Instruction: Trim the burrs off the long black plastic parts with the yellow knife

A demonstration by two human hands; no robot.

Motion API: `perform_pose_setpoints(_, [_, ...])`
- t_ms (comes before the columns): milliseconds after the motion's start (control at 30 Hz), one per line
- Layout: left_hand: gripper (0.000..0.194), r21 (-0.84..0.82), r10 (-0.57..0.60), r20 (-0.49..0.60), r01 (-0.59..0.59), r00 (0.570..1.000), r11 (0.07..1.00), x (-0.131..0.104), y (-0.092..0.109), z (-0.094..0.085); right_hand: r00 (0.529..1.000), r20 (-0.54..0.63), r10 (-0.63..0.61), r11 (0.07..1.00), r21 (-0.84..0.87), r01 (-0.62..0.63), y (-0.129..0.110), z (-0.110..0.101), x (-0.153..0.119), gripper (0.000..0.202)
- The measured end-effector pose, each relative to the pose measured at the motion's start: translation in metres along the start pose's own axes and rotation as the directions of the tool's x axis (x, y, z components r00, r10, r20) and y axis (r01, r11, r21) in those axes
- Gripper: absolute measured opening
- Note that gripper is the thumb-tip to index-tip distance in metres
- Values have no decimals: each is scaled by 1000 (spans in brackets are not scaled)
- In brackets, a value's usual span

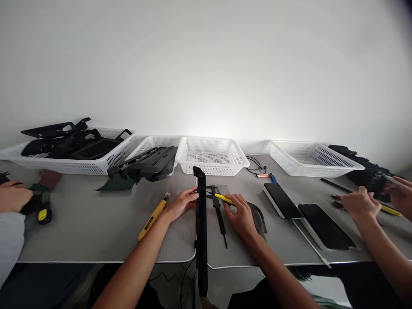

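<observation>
A long black plastic strip (201, 231) stands on edge across the grey table (96, 231), running from the white baskets toward me and past the front edge. My left hand (182, 204) grips its left side near the far end. My right hand (240, 213) rests on a grey cloth (259, 219) and holds a small yellow-handled tool (223, 198) whose tip points at the strip. A black caliper (219, 213) lies between the strip and my right hand.
A yellow-handled scraper (152, 216) lies left of my left arm. White baskets (210, 155) line the back, two with black parts (74, 141). Two black phones (325, 225) lie at right. Other people's hands work at far left (13, 195) and far right (360, 202).
</observation>
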State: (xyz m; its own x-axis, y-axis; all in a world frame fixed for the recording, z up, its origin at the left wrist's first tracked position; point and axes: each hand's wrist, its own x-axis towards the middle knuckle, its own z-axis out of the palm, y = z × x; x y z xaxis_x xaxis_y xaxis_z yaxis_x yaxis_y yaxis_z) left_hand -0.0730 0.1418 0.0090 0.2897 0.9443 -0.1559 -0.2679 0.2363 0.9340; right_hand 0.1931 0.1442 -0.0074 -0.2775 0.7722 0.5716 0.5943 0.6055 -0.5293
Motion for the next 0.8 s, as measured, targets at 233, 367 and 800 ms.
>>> perform_pose_setpoints(233, [71, -20, 47, -93, -49, 995, 999, 1, -3, -1, 999, 17, -45, 998, 37, 44, -3, 1, 0, 15])
perform_pose_setpoints(367, [68, -4, 73, -86, -73, 994, 997, 1, -2, -1, 998, 30, -46, 998, 55, 45, -3, 1, -1, 8])
perform_pose_setpoints(800, [63, -12, 106, -20, -106, 994, 994, -3, 7, 4, 999, 35, -26, 997, 69, 24, -4, -1, -1, 11])
